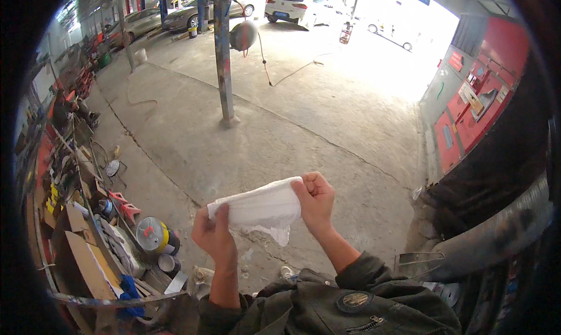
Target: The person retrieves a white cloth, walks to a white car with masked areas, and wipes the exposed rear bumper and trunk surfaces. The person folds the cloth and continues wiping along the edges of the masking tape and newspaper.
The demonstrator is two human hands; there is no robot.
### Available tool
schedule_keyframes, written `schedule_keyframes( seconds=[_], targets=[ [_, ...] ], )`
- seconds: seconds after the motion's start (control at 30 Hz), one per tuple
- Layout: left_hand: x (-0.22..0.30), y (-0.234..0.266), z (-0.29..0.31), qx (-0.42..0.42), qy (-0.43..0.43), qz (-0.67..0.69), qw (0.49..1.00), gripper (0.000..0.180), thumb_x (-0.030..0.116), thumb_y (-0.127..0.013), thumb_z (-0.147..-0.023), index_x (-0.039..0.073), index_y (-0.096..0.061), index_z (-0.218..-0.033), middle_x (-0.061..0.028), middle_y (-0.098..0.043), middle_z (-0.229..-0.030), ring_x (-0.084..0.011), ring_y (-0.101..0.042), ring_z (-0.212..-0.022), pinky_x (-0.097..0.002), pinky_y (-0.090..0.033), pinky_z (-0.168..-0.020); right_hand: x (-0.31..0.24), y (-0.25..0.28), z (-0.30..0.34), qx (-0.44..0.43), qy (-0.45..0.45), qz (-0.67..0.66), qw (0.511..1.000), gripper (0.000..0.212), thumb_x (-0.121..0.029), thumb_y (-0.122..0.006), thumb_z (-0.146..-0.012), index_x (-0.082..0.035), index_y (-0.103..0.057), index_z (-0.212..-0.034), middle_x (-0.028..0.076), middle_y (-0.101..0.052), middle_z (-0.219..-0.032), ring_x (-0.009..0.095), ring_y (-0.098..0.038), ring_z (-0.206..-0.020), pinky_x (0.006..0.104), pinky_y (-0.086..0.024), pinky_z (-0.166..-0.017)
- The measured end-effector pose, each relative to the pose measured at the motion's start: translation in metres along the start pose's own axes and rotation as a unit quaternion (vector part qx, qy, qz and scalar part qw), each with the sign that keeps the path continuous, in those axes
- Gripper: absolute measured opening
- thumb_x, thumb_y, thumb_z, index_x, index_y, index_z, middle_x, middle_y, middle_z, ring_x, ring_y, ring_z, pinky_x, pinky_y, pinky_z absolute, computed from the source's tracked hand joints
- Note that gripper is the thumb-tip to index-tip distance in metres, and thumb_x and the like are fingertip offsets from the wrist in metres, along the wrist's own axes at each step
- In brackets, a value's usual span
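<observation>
A white cloth or paper sheet (260, 205) is stretched between my two hands in front of my body, and I cannot tell which material it is. Its upper edge looks straight and folded over, while the lower edge hangs ragged on the right side. My left hand (215, 233) pinches the left end, thumb laid on the near face. At the upper right corner my right hand (315, 200) grips it between thumb and curled fingers. Both forearms come out of dark green sleeves.
Low on the left stand a paint can (153, 235), an open cardboard box (85, 265) and cluttered tools. A post (224, 60) rises from the concrete floor (280, 136) ahead. Red cabinets (467, 119) and a large grey pipe-like cylinder (497, 235) are on the right. Cars (286, 8) stand far back.
</observation>
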State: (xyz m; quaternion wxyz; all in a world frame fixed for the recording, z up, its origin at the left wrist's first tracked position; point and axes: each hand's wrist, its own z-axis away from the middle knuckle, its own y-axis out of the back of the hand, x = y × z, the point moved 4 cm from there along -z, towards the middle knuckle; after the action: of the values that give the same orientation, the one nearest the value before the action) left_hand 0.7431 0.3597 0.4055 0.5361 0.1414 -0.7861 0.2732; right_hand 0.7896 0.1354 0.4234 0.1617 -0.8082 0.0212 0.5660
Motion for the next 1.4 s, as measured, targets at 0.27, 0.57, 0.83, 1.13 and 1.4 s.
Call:
schedule_keyframes(
  seconds=[0.27, 0.57, 0.83, 1.13, 1.4],
  targets=[
    [0.001, -0.021, -0.009, 0.089, -0.097, 0.031, 0.991, 0.020, -0.001, -0.083, -0.083, 0.004, -0.064, -0.087, 0.0048, -0.058, -0.088, -0.0041, -0.045, -0.071, -0.0212, -0.038, -0.060, -0.027, 0.000, -0.020, 0.068, 0.154, 0.193, 0.967, 0.018, -0.006, -0.081, -0.089, -0.005, -0.063, -0.089, -0.008, -0.055, -0.068, 0.000, -0.046, -0.063, 0.0188, -0.036, -0.056],
    [0.024, -0.018, -0.040, -0.193, -0.125, -0.128, 0.965, 0.056, 0.006, -0.089, -0.077, 0.005, -0.062, -0.125, -0.0034, -0.070, -0.102, -0.0121, -0.066, -0.089, -0.0271, -0.052, -0.076, -0.041, -0.069, -0.036, -0.481, 0.030, 0.246, 0.841, 0.044, -0.015, -0.080, -0.086, -0.002, -0.069, -0.127, 0.006, -0.073, -0.110, 0.014, -0.068, -0.097, 0.0312, -0.055, -0.080],
    [-0.079, 0.078, -0.034, -0.388, 0.257, -0.109, 0.879, 0.050, 0.017, -0.082, -0.086, 0.001, -0.066, -0.131, -0.0049, -0.075, -0.097, -0.0118, -0.067, -0.081, -0.0281, -0.053, -0.075, 0.001, -0.056, -0.075, -0.435, -0.088, 0.264, 0.856, 0.023, -0.016, -0.071, -0.095, 0.002, -0.076, -0.108, 0.005, -0.075, -0.085, 0.010, -0.067, -0.078, 0.0295, -0.055, -0.071],
    [-0.110, 0.075, -0.004, 0.124, 0.300, 0.141, 0.935, 0.029, 0.030, -0.074, -0.097, 0.002, -0.072, -0.104, -0.0028, -0.073, -0.092, -0.0116, -0.066, -0.077, -0.0280, -0.052, -0.070, 0.065, -0.054, -0.070, -0.319, 0.033, 0.292, 0.901, 0.035, -0.022, -0.068, -0.100, 0.004, -0.059, -0.079, 0.010, -0.048, -0.061, 0.009, -0.039, -0.061, 0.0337, -0.038, -0.054],
    [-0.062, 0.076, -0.033, 0.012, -0.037, -0.215, 0.976, 0.036, 0.027, -0.079, -0.091, -0.005, -0.073, -0.109, -0.0036, -0.075, -0.089, -0.0102, -0.068, -0.083, -0.0297, -0.054, -0.075, 0.034, -0.074, -0.060, -0.422, 0.072, 0.311, 0.848, 0.022, -0.022, -0.075, -0.094, 0.000, -0.071, -0.091, 0.017, -0.059, -0.066, 0.023, -0.053, -0.055, 0.0348, -0.046, -0.058]
  ],
)
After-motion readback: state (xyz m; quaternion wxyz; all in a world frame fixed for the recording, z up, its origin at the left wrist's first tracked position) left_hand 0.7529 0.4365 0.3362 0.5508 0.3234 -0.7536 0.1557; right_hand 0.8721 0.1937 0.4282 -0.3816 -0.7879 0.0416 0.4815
